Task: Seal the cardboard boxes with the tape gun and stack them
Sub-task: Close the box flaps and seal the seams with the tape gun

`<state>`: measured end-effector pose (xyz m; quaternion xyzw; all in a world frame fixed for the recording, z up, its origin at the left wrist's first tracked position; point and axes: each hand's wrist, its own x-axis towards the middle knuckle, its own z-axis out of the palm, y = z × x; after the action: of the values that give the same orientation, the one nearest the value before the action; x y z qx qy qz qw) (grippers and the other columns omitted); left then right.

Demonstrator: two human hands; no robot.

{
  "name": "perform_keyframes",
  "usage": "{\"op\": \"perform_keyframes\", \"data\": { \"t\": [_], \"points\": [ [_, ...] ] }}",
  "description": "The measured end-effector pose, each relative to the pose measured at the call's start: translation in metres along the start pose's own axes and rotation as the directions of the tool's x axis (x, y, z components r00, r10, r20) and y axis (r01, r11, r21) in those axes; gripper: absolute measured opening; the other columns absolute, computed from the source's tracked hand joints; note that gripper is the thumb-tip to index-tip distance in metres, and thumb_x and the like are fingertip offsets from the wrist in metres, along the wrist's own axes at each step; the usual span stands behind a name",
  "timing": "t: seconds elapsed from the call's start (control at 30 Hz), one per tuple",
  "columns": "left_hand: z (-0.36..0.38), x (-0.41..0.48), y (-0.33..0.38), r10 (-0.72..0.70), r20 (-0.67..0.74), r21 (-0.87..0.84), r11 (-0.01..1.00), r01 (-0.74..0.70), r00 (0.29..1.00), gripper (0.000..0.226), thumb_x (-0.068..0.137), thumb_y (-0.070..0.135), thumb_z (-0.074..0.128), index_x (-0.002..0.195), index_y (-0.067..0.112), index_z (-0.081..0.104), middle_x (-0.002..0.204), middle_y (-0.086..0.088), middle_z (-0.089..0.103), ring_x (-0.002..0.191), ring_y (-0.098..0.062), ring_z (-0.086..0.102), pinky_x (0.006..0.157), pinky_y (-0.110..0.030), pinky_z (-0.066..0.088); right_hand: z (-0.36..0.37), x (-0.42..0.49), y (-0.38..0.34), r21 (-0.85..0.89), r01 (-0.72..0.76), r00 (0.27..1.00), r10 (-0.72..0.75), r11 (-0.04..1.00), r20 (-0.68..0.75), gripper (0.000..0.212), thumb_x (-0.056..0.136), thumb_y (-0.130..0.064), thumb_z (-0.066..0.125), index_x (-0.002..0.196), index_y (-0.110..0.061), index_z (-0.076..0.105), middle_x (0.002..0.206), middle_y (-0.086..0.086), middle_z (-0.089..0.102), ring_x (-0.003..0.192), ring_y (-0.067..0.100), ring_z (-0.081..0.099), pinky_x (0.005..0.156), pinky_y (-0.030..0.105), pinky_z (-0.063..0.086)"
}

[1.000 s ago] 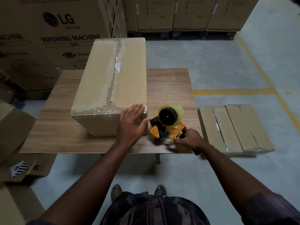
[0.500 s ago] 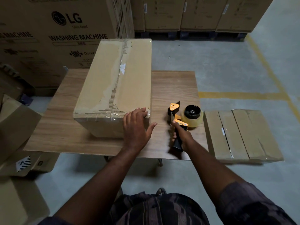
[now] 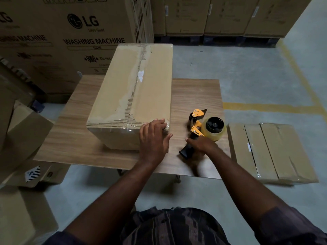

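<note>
A large taped cardboard box [image 3: 123, 89] stands on the wooden table [image 3: 196, 96]. My left hand [image 3: 154, 138] rests flat against its near right corner, fingers straight. The yellow and black tape gun [image 3: 205, 126] lies on its side on the table to the right of the box, its tape roll facing up. My right hand [image 3: 201, 145] lies over the black handle with the fingers wrapped across it. A second, flatter sealed box [image 3: 270, 151] sits on the floor just right of the table.
Big LG washing machine cartons [image 3: 70, 41] stand behind the table at the left, and more cartons [image 3: 221, 15] line the back wall. Loose cardboard boxes [image 3: 21, 138] crowd the floor at the left. A yellow line [image 3: 269, 107] marks the concrete floor at the right.
My right hand swung the tape gun from beside the box's near corner out to the right and laid it on its side on the table. My left hand stayed on the box corner.
</note>
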<state>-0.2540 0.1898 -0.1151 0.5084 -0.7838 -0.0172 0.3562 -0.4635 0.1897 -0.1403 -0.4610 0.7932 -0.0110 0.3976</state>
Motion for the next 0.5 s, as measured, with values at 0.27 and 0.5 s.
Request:
{"op": "perform_keyframes", "data": {
  "t": [0.27,0.5],
  "points": [
    [-0.019,0.013,-0.013,0.101,0.124,0.022,0.994,-0.104,0.987,0.039,0.078,0.016,0.065,0.117,0.016,0.062,0.118,-0.001,0.065,0.111,-0.022,0.053,0.094,-0.039,0.035,-0.018,-0.059,-0.071,0.336,0.761,0.642,-0.571,0.554,-0.512,0.035,0.1,-0.033,0.066,0.133,-0.02,0.062,0.136,-0.003,0.06,0.125,0.007,0.057,0.092,0.025,0.052],
    [-0.036,0.016,-0.023,0.16,0.241,-0.159,0.98,-0.124,0.957,0.048,0.079,0.007,0.066,0.125,0.019,0.059,0.129,0.002,0.061,0.119,-0.021,0.054,0.1,-0.036,0.035,0.031,-0.05,-0.059,0.222,0.832,0.544,-0.673,0.508,-0.5,0.05,0.101,-0.008,0.06,0.149,-0.016,0.053,0.16,-0.003,0.043,0.147,0.006,0.038,0.121,0.034,0.035]
  ]
}}
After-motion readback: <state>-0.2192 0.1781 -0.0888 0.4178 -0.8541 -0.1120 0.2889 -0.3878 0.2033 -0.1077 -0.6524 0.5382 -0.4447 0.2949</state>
